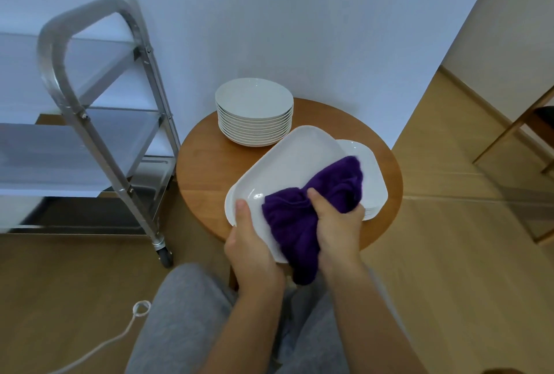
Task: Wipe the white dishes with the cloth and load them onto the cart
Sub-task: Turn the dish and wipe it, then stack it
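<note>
A shiny metal cart [99, 122] is seen on the left. Its frame is made of smooth silver tubes with a rounded bend at the top, and flat pale shelves are set one above another. A small dark wheel [165, 255] is fixed under its near leg. A thin white cord [132, 322] with a little loop is laid on the wooden floor [60, 283] below it.

Next, a round wooden table [204, 170] with a smooth brown top is seen by the pale wall. A neat stack of round white plates [254, 113] is kept at the back of the table. They look smooth and glossy.

In front of the stack, a big white dish [287, 161] with rounded corners is held tilted above the table. Its near edge is gripped by the left hand [251, 247], with the thumb laid flat on the inside of the dish and the other fingers hidden under it.

A soft, fuzzy purple cloth [299, 224] is bunched up on the dish. It is squeezed by the right hand [338, 224], whose fingers are curled around it, and it is pressed on the dish. One end of the cloth hangs down past the near edge.

More white dishes [371, 170] of the same shape are piled on the table under the held dish, to the right. Grey soft trousers [186, 313] are seen at the bottom.
</note>
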The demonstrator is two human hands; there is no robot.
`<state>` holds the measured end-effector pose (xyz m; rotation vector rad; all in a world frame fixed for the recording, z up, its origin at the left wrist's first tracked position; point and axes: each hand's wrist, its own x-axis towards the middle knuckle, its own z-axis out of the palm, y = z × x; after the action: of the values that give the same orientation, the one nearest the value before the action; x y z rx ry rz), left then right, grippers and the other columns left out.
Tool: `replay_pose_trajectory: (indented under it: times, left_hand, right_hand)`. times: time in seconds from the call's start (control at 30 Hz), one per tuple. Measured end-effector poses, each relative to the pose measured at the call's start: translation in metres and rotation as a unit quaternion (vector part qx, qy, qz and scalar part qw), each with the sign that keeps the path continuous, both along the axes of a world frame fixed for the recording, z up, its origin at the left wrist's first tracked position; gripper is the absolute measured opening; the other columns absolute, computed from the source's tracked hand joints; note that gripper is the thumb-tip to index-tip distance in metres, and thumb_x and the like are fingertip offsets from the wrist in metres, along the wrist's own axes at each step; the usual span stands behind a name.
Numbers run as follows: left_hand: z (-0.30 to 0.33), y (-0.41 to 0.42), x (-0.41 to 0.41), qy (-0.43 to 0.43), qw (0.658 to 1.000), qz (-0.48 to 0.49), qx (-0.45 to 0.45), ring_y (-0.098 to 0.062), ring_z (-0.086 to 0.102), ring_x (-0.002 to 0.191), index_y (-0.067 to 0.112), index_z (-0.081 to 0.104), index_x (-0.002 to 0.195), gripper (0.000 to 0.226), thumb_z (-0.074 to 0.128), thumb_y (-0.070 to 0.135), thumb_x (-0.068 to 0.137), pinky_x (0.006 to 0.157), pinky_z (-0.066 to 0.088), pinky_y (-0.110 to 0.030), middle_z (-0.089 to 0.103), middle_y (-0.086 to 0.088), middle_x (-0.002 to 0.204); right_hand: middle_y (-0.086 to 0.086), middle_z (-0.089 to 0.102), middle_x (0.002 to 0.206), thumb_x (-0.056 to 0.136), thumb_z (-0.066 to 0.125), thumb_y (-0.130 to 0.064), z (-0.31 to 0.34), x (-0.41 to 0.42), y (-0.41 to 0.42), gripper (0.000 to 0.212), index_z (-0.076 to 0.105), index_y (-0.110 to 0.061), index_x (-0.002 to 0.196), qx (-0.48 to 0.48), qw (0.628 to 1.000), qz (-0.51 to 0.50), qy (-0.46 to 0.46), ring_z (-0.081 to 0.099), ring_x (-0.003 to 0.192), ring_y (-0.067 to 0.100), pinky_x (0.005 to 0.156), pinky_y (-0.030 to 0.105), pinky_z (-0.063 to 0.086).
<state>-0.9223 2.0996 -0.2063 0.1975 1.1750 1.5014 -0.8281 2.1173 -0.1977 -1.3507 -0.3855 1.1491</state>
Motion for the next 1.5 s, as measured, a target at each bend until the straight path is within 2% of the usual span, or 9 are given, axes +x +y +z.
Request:
replay_pose_trajectory:
  times: [0.1,0.3,0.43,0.6,0.83,1.03,1.23,1.37,1.5]
  left_hand:
    - [-0.004,0.002,-0.003,0.06,0.998,-0.028,-0.001,-0.017,0.064,0.081,0.033,0.056,0.076,0.025,0.051,0.054,0.087,0.067,0.055,-0.035,0.068,0.007,0.073]
    - [0.005,0.014,-0.043,0.048,0.977,-0.205,0.029,-0.03,0.066,0.094,0.023,0.055,0.116,0.039,0.058,0.041,0.082,0.079,0.054,-0.044,0.068,-0.009,0.105]
    - [0.011,0.021,-0.042,0.068,0.979,-0.188,0.042,-0.024,0.069,0.082,0.027,0.058,0.102,0.024,0.051,0.045,0.088,0.063,0.058,-0.035,0.07,-0.004,0.094]
    - [0.019,0.029,-0.032,0.032,0.987,-0.14,0.066,-0.019,0.072,0.075,0.03,0.061,0.093,0.021,0.053,0.048,0.087,0.072,0.059,-0.039,0.074,0.0,0.083]
    - [0.004,0.011,-0.032,0.211,0.965,-0.138,0.072,-0.017,0.067,0.082,0.034,0.06,0.088,0.023,0.043,0.048,0.092,0.051,0.052,-0.02,0.068,0.004,0.091]
    - [0.013,0.007,-0.012,0.219,0.957,-0.172,0.077,-0.022,0.065,0.087,0.032,0.067,0.077,0.028,0.048,0.047,0.091,0.071,0.056,-0.035,0.069,0.003,0.086]
    - [0.016,0.022,-0.022,0.179,0.969,-0.152,0.081,-0.017,0.069,0.085,0.026,0.068,0.09,0.032,0.045,0.048,0.091,0.072,0.055,-0.031,0.073,0.002,0.083]
    - [0.019,0.024,-0.033,0.083,0.984,-0.137,0.074,-0.012,0.071,0.07,0.023,0.065,0.091,0.027,0.049,0.045,0.091,0.056,0.054,-0.024,0.074,0.003,0.076]
    - [0.023,0.025,-0.03,0.063,0.981,-0.162,0.089,-0.013,0.071,0.077,0.025,0.065,0.094,0.026,0.051,0.046,0.089,0.064,0.056,-0.028,0.074,0.004,0.082]
  right_hand:
    - [0.001,0.044,0.135,0.076,0.076,-0.024,-0.005,-0.009,-0.007,0.088,0.02,-0.029,0.144,-0.028,0.999,0.03,-0.035,0.051,0.115,0.023,0.089,0.04,0.05]
    - [-0.023,0.043,0.099,0.076,0.076,-0.021,0.007,0.014,-0.001,0.069,0.03,-0.036,0.125,0.032,0.971,0.125,-0.203,0.049,0.084,0.0,0.058,0.011,0.042]
    - [-0.029,0.041,0.098,0.077,0.076,-0.024,0.011,0.008,-0.004,0.068,0.025,-0.043,0.117,0.054,0.963,0.136,-0.227,0.05,0.087,0.001,0.06,0.01,0.045]
    - [-0.021,0.044,0.111,0.082,0.07,-0.029,-0.003,-0.002,-0.016,0.067,0.025,-0.037,0.132,0.027,0.948,0.175,-0.264,0.05,0.095,0.004,0.076,0.019,0.046]
    - [-0.002,0.048,0.124,0.091,0.057,-0.032,0.027,0.034,0.009,0.05,0.038,-0.023,0.137,0.07,0.832,0.064,-0.547,0.048,0.097,0.008,0.065,0.003,0.033]
    - [0.006,0.048,0.127,0.091,0.053,-0.039,0.026,0.011,0.028,0.051,0.038,-0.02,0.136,0.089,0.687,0.095,-0.715,0.049,0.108,0.019,0.078,0.025,0.042]
    - [-0.002,0.045,0.125,0.083,0.041,-0.036,0.0,-0.019,-0.009,0.043,0.046,-0.026,0.125,0.169,0.719,0.254,-0.625,0.039,0.098,0.006,0.075,0.019,0.039]
    - [-0.001,0.048,0.13,0.069,0.064,-0.042,-0.005,-0.019,-0.022,0.057,0.051,-0.024,0.122,0.214,0.614,0.337,-0.681,0.045,0.113,0.018,0.085,0.034,0.042]
    - [0.007,0.066,0.103,0.049,0.09,-0.022,-0.003,-0.021,-0.022,0.059,0.065,-0.014,0.102,0.224,0.546,0.231,-0.774,0.065,0.085,0.027,0.06,0.036,0.054]
